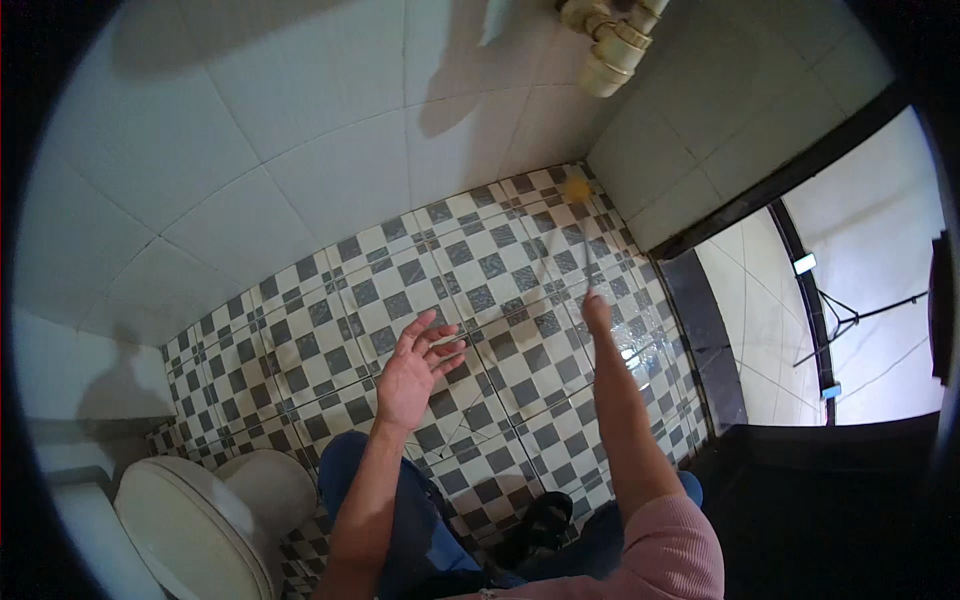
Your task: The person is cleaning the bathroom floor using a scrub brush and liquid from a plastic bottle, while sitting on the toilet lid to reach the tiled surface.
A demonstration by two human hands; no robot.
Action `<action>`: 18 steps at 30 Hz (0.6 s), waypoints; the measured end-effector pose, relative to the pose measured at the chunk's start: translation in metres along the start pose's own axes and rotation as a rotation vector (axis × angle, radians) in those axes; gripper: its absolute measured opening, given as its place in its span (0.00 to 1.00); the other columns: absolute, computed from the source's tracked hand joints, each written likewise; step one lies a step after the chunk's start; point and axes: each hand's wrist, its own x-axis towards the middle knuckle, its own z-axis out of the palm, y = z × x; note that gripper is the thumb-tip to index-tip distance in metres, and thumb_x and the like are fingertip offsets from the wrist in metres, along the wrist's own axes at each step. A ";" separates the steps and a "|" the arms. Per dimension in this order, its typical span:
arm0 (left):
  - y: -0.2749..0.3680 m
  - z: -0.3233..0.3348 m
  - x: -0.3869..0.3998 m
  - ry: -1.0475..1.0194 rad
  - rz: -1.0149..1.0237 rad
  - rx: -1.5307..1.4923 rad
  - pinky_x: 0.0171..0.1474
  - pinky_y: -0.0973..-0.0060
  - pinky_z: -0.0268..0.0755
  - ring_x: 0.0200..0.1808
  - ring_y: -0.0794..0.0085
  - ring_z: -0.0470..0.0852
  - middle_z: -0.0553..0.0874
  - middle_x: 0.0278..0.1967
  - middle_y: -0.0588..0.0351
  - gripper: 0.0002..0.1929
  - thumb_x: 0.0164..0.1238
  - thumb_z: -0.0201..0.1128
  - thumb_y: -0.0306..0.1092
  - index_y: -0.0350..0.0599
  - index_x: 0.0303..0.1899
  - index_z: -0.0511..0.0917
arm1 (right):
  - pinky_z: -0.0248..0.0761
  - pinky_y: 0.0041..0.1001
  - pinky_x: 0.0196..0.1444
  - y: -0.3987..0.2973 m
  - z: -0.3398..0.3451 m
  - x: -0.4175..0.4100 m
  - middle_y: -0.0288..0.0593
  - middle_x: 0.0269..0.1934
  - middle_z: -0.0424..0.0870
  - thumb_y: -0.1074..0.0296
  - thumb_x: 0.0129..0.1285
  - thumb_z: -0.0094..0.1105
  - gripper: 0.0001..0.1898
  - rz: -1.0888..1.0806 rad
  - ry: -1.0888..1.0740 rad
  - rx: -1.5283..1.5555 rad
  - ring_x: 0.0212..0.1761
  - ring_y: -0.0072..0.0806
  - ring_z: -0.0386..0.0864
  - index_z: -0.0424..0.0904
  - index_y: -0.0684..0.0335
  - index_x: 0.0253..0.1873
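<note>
My right hand [597, 312] is closed around the thin handle of a long cleaning tool [587, 251], arm stretched forward. At its far end a round yellow-orange head [577, 189], blurred, is over the floor's corner where two tiled walls meet; whether it touches the floor I cannot tell. The checkered tile floor [484, 270] has a wet shine around [634, 352] my right forearm. My left hand [409, 382] hangs in the air over the floor, palm partly up, fingers spread and holding nothing.
A white toilet [187, 525] with its lid down stands at my lower left. Plastic drain pipes [615, 56] stick out above the far corner. To the right, a dark door sill [701, 330] borders a doorway, beyond which is a black stand [844, 319]. My dark shoe [544, 521] is below.
</note>
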 end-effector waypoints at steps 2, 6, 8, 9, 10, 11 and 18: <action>0.003 -0.001 -0.002 0.017 -0.012 0.013 0.57 0.59 0.60 0.52 0.61 0.70 0.69 0.53 0.48 0.31 0.59 0.49 0.51 0.46 0.61 0.59 | 0.69 0.43 0.27 -0.007 0.008 0.027 0.57 0.24 0.78 0.45 0.65 0.32 0.29 0.094 -0.024 0.033 0.24 0.51 0.77 0.72 0.70 0.34; 0.004 -0.003 0.004 0.029 -0.019 0.013 0.57 0.59 0.60 0.53 0.60 0.70 0.70 0.54 0.48 0.31 0.59 0.49 0.52 0.46 0.62 0.58 | 0.70 0.46 0.26 -0.042 0.033 -0.033 0.59 0.25 0.77 0.53 0.66 0.33 0.23 -0.390 0.002 -0.135 0.26 0.54 0.77 0.71 0.69 0.37; 0.002 -0.005 0.009 0.010 -0.031 0.000 0.57 0.59 0.61 0.53 0.61 0.70 0.70 0.54 0.48 0.32 0.59 0.50 0.52 0.46 0.62 0.58 | 0.68 0.52 0.37 -0.063 0.047 -0.096 0.63 0.30 0.77 0.54 0.66 0.36 0.20 -0.296 -0.167 -0.074 0.34 0.59 0.75 0.70 0.68 0.40; 0.002 -0.007 0.011 -0.006 -0.036 0.010 0.57 0.59 0.61 0.53 0.61 0.70 0.70 0.54 0.47 0.32 0.59 0.50 0.53 0.47 0.62 0.58 | 0.67 0.53 0.37 -0.071 0.050 -0.123 0.65 0.30 0.77 0.53 0.65 0.37 0.19 -0.280 -0.317 -0.103 0.33 0.60 0.75 0.70 0.67 0.39; 0.002 -0.009 0.011 0.007 -0.034 -0.005 0.57 0.59 0.61 0.53 0.61 0.70 0.70 0.54 0.47 0.32 0.59 0.50 0.53 0.47 0.62 0.58 | 0.67 0.53 0.35 -0.078 0.052 -0.145 0.65 0.26 0.76 0.53 0.65 0.38 0.19 -0.333 -0.425 -0.164 0.31 0.60 0.75 0.69 0.66 0.38; 0.002 -0.011 0.011 0.018 -0.045 -0.002 0.57 0.59 0.61 0.53 0.61 0.70 0.69 0.54 0.48 0.32 0.58 0.50 0.53 0.47 0.62 0.58 | 0.68 0.51 0.33 -0.081 0.051 -0.160 0.64 0.24 0.76 0.53 0.65 0.37 0.19 -0.447 -0.414 -0.181 0.30 0.60 0.75 0.69 0.66 0.37; 0.006 -0.015 0.007 0.009 -0.003 -0.042 0.58 0.61 0.60 0.53 0.61 0.71 0.70 0.54 0.49 0.29 0.61 0.48 0.51 0.48 0.61 0.59 | 0.67 0.45 0.41 -0.088 0.049 -0.114 0.64 0.34 0.77 0.50 0.66 0.33 0.25 0.070 -0.140 0.284 0.41 0.59 0.73 0.70 0.70 0.45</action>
